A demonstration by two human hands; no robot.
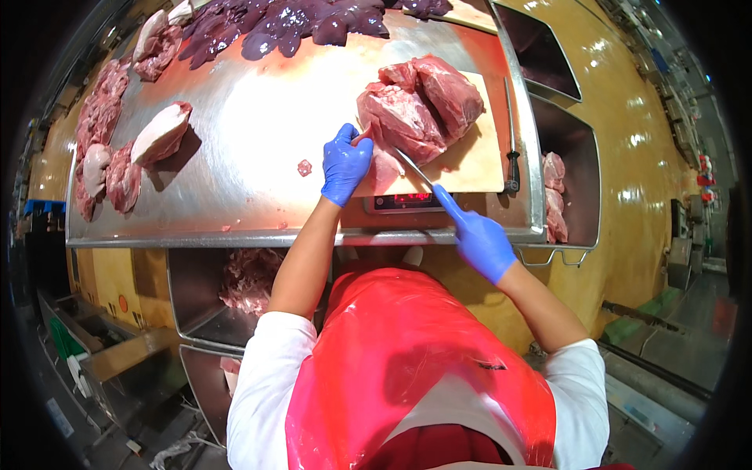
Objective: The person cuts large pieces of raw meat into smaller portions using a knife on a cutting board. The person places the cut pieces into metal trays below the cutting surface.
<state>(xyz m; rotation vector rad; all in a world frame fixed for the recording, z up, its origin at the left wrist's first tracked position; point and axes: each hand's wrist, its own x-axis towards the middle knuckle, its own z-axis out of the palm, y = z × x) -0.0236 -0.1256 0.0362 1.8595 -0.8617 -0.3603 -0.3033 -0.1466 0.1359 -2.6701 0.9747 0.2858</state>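
A large piece of raw meat (403, 117) lies on a pale cutting board (482, 172), with a deep cleft down its right part. My left hand (346, 163), in a blue glove, is closed on a thin flap (381, 168) at the meat's near left edge and holds it out to the left. A knife (413, 168) is in my blue-gloved right hand (482, 241), its index finger stretched along the handle. The blade slants up and left, its tip at the meat beside the flap; how deep it goes is hidden.
A sharpening steel (511, 157) lies along the board's right side. A scale display (403, 202) sits at its front edge. Dark livers (298, 23) and meat cuts (162, 133) rest on the metal table (243, 172). Metal bins (580, 172) stand right and below left (192, 294).
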